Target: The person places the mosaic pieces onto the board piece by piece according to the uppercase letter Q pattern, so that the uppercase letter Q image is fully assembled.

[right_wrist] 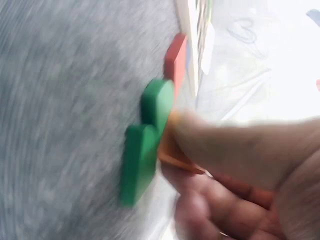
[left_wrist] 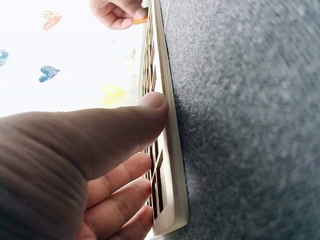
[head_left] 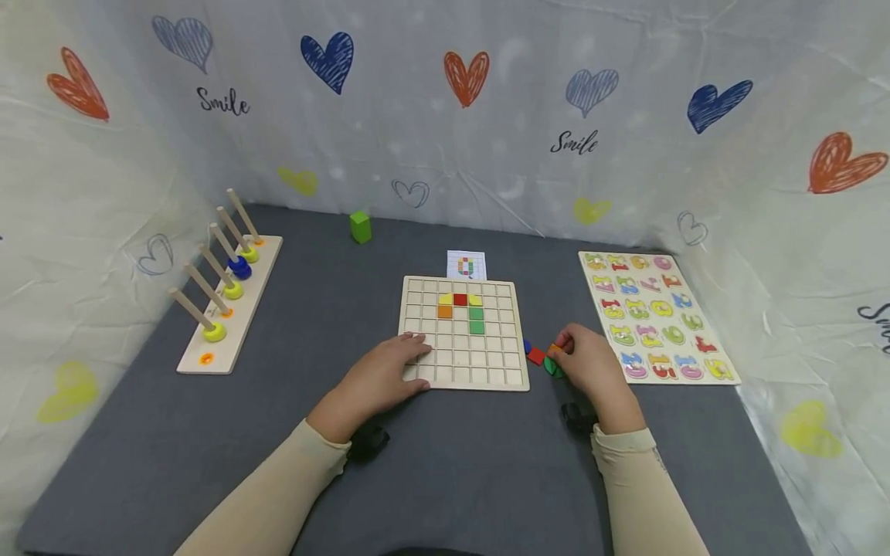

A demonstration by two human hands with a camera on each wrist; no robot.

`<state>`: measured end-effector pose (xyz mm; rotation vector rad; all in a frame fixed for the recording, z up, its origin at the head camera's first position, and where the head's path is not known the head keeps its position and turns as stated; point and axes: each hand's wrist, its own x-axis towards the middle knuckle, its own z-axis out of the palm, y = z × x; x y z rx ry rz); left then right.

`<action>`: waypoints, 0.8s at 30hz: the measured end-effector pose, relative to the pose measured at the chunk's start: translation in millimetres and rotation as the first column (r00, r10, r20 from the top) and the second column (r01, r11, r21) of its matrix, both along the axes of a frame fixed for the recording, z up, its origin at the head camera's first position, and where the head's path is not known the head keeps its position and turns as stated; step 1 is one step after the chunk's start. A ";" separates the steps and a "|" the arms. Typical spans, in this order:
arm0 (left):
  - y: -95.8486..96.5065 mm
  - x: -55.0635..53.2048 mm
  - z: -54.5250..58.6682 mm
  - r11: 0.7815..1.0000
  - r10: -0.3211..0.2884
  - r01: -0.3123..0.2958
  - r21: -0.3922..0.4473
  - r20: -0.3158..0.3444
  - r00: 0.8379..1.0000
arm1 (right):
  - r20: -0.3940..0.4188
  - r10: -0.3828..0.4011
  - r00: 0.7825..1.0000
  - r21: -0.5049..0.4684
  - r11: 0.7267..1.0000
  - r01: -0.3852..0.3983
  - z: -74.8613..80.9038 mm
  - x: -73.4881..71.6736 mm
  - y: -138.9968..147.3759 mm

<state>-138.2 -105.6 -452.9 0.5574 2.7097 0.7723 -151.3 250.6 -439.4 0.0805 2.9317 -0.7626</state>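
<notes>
A wooden grid board [head_left: 462,374] lies in the middle of the table, with yellow, red, orange and green tiles set in its upper cells. My left hand [head_left: 385,374] rests on the board's left lower part, fingers extended; in the left wrist view its thumb [left_wrist: 155,107] touches the board's edge. Right of the board, my right hand [head_left: 589,367] pinches an orange square tile [right_wrist: 175,147] between thumb and fingers. Beside that tile lie green pieces [right_wrist: 140,160], one with a rounded side, and a red tile [head_left: 535,356]. A blue piece [head_left: 527,347] sits partly hidden near the board.
A pattern card [head_left: 467,264] lies at the board's far edge. Left stands a peg stacker [head_left: 222,359] with coloured rings. A green block [head_left: 360,227] is at the back. To the right lies a letter puzzle board [head_left: 591,266], partly behind the right hand.
</notes>
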 end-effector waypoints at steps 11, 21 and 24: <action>1.3 -2.6 -6.7 1.000 -0.001 0.001 -0.002 -0.015 1.000 | -0.110 0.193 0.975 -0.122 0.971 -0.206 26.3 -33.5 -91.3; -0.3 -0.8 -5.5 1.000 0.001 0.000 0.023 -0.024 1.000 | -0.046 0.287 0.957 -0.158 0.944 -0.291 -1.9 -63.6 -146.4; 1.8 -2.2 -7.3 1.000 0.000 0.001 0.023 -0.029 1.000 | -0.044 0.275 0.961 -0.153 0.948 -0.278 -4.3 -63.7 -145.5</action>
